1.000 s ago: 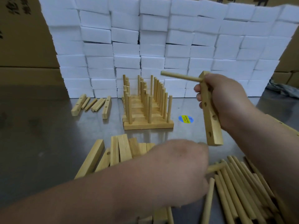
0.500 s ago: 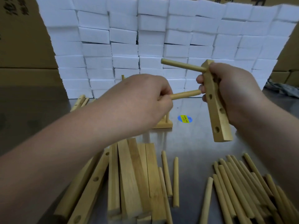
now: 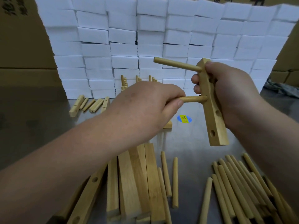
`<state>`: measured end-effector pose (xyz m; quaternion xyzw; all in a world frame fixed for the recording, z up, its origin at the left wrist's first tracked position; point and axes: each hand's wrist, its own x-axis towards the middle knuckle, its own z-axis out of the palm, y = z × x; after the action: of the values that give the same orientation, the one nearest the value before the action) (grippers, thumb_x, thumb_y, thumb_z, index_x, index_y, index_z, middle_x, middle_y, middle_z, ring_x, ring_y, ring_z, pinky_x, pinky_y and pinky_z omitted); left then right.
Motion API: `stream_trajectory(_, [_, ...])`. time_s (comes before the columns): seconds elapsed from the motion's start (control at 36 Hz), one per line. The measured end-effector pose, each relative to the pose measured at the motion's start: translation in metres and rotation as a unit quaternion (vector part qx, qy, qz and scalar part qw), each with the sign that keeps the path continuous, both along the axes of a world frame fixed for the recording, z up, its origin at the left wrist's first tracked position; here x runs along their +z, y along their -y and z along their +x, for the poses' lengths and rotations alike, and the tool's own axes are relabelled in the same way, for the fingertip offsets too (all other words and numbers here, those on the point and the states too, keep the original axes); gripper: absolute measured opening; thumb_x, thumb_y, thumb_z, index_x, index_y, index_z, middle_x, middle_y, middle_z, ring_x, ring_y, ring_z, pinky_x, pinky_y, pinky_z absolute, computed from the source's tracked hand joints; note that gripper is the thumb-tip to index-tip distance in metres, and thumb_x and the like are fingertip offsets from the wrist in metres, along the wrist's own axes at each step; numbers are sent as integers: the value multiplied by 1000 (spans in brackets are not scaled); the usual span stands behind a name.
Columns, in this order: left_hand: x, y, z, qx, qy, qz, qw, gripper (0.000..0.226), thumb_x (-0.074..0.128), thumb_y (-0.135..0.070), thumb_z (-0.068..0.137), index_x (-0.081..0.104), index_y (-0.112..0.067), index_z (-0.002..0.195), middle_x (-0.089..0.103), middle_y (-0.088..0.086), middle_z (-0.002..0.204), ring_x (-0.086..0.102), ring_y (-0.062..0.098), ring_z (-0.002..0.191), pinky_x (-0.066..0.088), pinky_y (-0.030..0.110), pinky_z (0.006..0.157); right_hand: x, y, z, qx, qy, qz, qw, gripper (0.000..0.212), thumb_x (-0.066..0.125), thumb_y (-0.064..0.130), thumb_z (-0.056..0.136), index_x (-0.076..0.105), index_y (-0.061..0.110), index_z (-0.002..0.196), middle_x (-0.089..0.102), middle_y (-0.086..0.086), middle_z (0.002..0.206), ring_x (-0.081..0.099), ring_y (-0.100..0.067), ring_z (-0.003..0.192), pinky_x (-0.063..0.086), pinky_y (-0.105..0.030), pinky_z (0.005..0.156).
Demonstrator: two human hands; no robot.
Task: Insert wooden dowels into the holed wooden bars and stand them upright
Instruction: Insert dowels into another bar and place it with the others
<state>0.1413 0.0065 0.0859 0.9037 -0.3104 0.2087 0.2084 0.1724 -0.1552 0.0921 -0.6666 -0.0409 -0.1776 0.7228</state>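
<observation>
Over the steel table [image 3: 194,159], right hand [image 3: 229,92] grips the upright holed pale wooden bar [image 3: 212,110]; left hand [image 3: 145,107] pinches a horizontal round wooden dowel [image 3: 192,99], tip at the hole.

One head-worn camera looks forward and down, close over the metal table [image 3: 40,126].

Bare left hand [image 3: 145,107], bare right hand [image 3: 233,89], bare forearms.

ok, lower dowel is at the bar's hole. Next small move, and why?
Probably press the lower dowel deeper into the bar with the left hand: its tip only just meets the hole, the right hand grips the bar, and the upper dowel looks seated.
</observation>
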Motion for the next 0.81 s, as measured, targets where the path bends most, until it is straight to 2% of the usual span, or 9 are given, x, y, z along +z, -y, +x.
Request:
stream_trajectory(0.08, [-2, 2, 0, 3, 17, 7, 1000, 31, 38, -36, 92, 65, -23, 103, 60, -1, 77, 50, 10, 74, 40, 33, 68, -2, -2, -1, -3, -1, -6, 1000, 20, 42, 21, 92, 57, 18, 80, 60, 7, 56, 48, -11, 49, 36, -27, 53])
stream_trajectory(0.19, [-5, 3, 1, -2, 32, 5, 999, 31, 39, -33, 93, 66, -22, 105, 62, -2, 82, 51, 12, 77, 34, 30, 69, -7, -6, -1, 1, -11, 1, 1000, 20, 42, 23, 92, 59, 19, 84, 60, 7, 55, 47, -12, 48, 37, -27, 52])
stream_trajectory(0.31, [-8, 1, 4, -9, 25, -1, 1000, 31, 40, -33, 93, 66, -23, 105, 62, -3, 85, 51, 11, 81, 36, 31, 71, -11, -10, -2, -5, -1, -19, 1000, 21, 41, 23, 92, 59, 22, 82, 60, 8, 55, 47, -11, 47, 37, -28, 54])
stream_trajectory(0.42, [-13, 2, 6, -10, 26, -9, 1000, 28, 41, -33, 93, 66, -23, 99, 58, -4, 76, 49, 10, 74, 37, 27, 67, -13, -11, -3, -6, 8, -21, 1000, 22, 40, 23, 92, 60, 23, 82, 59, 8, 56, 46, -12, 48, 36, -28, 53])
stream_trajectory(0.47, [-14, 2, 7, -20, 2, -27, 999, 26, 42, -33, 93, 66, -23, 91, 54, -4, 66, 48, 10, 71, 36, 21, 59, -14, -10, -4, -6, 13, -34, 999, 24, 40, 23, 93, 59, 23, 80, 59, 8, 56, 46, -12, 50, 35, -29, 54])
stream_trajectory(0.58, [-15, 0, 10, -33, -68, -65, 995, 27, 43, -35, 91, 66, -22, 84, 50, -4, 57, 48, 5, 69, 35, 18, 57, -15, -11, -6, -5, 21, -56, 998, 25, 39, 23, 94, 58, 23, 77, 60, 8, 57, 46, -11, 50, 35, -29, 54])
stream_trajectory(0.69, [-14, 1, 9, -25, -119, -76, 990, 28, 42, -38, 90, 66, -26, 81, 49, -6, 56, 48, 1, 65, 37, 19, 54, -16, -12, -7, -3, 13, -61, 998, 25, 39, 23, 94, 58, 24, 78, 60, 9, 57, 47, -9, 48, 36, -27, 52])
stream_trajectory(0.81, [-12, 0, 9, -9, -158, -78, 984, 26, 43, -40, 91, 59, -35, 71, 58, -3, 68, 50, 0, 76, 40, 14, 53, -18, -13, -7, 0, 2, -61, 998, 26, 40, 24, 94, 60, 24, 77, 64, 8, 60, 48, -9, 50, 36, -27, 53])
